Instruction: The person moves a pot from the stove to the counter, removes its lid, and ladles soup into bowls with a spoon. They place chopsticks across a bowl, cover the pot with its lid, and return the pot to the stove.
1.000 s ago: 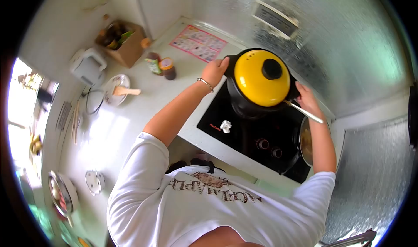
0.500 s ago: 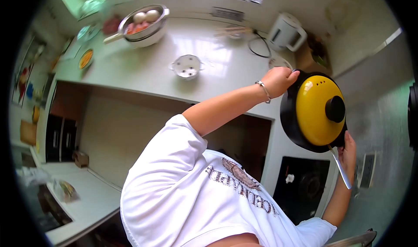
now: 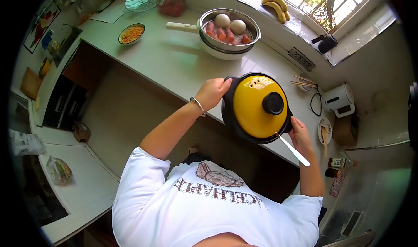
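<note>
A black pot (image 3: pixel 229 116) with a domed yellow lid (image 3: pixel 252 110) and a black knob (image 3: pixel 273 103) is held in the air in front of the counter's edge. My left hand (image 3: pixel 212 94) is closed on the side handle at its upper left. At the lower right, my right hand (image 3: pixel 299 133) grips the opposite handle, its fingers partly hidden behind the pot. From under the lid's rim sticks the pale handle of a spoon-like utensil (image 3: pixel 294 150), slanting past my right hand; its other end is hidden inside.
A steamer pan (image 3: pixel 204 36) with eggs and reddish chunks stands on the counter (image 3: pixel 165 57). Left of it is a bowl of orange shreds (image 3: pixel 131 33). Toward the right are a white kettle (image 3: pixel 339 99), a plate (image 3: pixel 321 125) with a wooden spatula, and jars (image 3: pixel 337 162).
The pot, held in both hands, has moved from the right side toward the counter's middle. My view has turned, and the small white dotted dish on the counter no longer shows.
</note>
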`<action>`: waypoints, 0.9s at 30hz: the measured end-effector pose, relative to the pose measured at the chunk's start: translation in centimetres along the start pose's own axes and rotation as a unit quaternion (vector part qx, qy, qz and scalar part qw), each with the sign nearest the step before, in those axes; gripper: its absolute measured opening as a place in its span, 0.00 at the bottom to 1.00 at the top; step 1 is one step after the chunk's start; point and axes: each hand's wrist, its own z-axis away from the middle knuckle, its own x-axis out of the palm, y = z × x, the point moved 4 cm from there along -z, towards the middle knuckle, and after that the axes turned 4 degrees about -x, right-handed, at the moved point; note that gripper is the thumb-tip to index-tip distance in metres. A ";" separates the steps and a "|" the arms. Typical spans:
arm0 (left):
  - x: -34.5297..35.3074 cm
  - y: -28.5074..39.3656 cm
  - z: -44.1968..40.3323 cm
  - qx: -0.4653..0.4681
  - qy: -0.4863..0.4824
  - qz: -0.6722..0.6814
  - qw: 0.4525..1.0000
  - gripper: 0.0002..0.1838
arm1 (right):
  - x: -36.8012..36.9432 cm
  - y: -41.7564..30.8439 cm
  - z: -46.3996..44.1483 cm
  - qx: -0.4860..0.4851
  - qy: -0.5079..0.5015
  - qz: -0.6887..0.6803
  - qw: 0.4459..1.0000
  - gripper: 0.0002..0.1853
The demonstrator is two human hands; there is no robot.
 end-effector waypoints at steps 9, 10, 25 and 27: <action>-4.9 -18.0 -4.2 -0.093 0.033 0.159 0.982 0.24 | 10.7 4.7 -9.6 0.074 -0.060 0.104 0.990 0.12; -4.6 -19.3 -4.7 -0.100 0.030 0.188 0.977 0.24 | 11.2 5.1 -10.4 0.090 -0.057 0.127 0.986 0.13; 0.5 -23.4 -9.4 -0.079 0.029 0.165 0.983 0.22 | 7.2 8.5 -16.0 0.076 -0.029 0.158 0.984 0.16; 1.1 -23.6 -9.7 -0.076 0.027 0.177 0.981 0.22 | 6.6 8.6 -16.2 0.080 -0.023 0.162 0.983 0.16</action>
